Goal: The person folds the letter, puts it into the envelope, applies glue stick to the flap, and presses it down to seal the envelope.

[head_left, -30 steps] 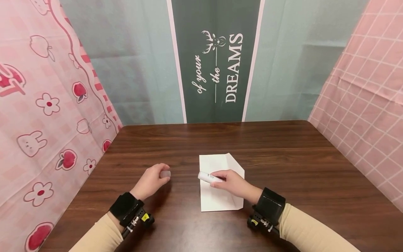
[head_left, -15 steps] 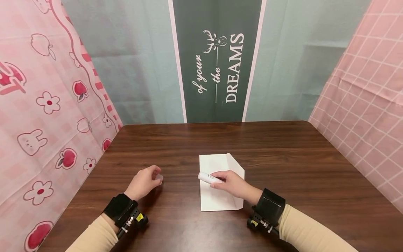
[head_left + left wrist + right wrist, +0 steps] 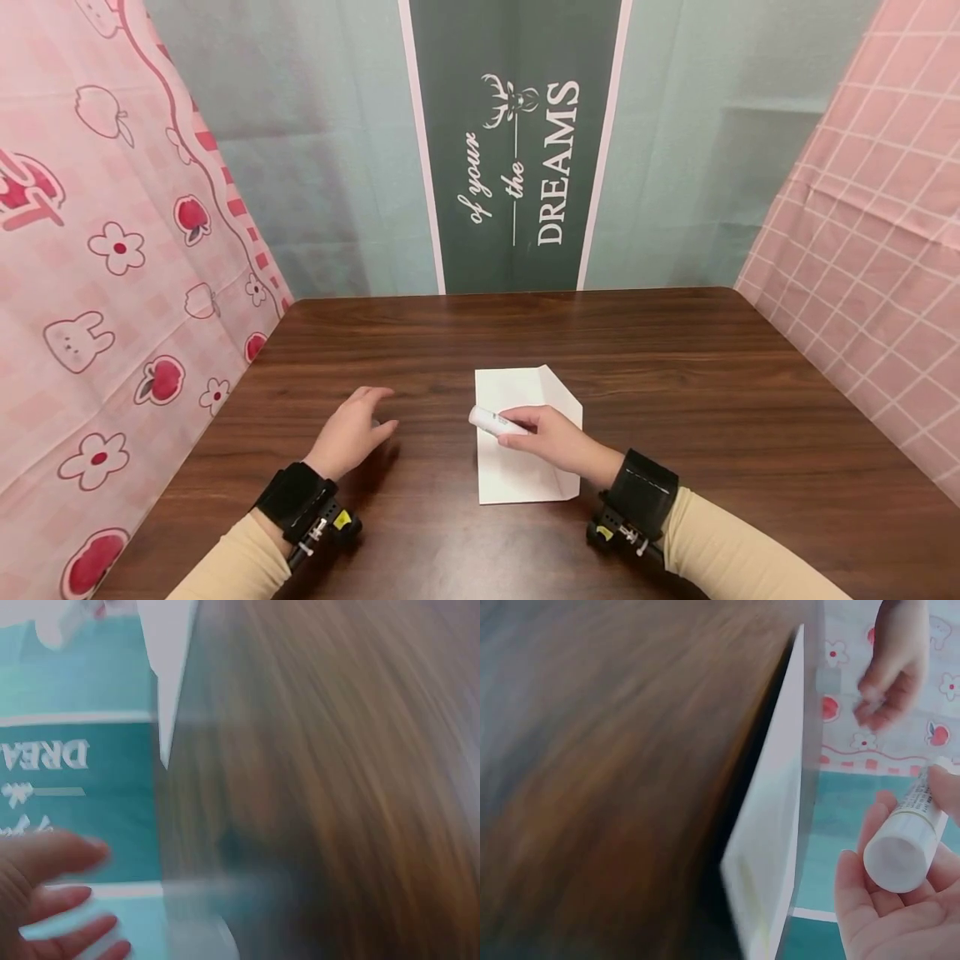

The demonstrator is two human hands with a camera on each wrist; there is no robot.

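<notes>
My right hand grips a white glue stick over a white envelope. The envelope lies on the table with its flap side to the right. In the right wrist view, the printed tube of the glue stick lies between thumb and fingers, one round end facing the camera. My left hand is at the left, thumb and fingers spread apart, holding nothing. A small translucent cap stands on the table near it; in the head view the hand mostly hides it.
The dark wooden table extends around both hands. A pink patterned curtain hangs at the left, a pink checked one at the right, and a green-grey cloth behind. The left wrist view is blurred.
My left hand has moved left and let go of the cap, its fingers now spread. The right hand and glue stick have hardly moved.
</notes>
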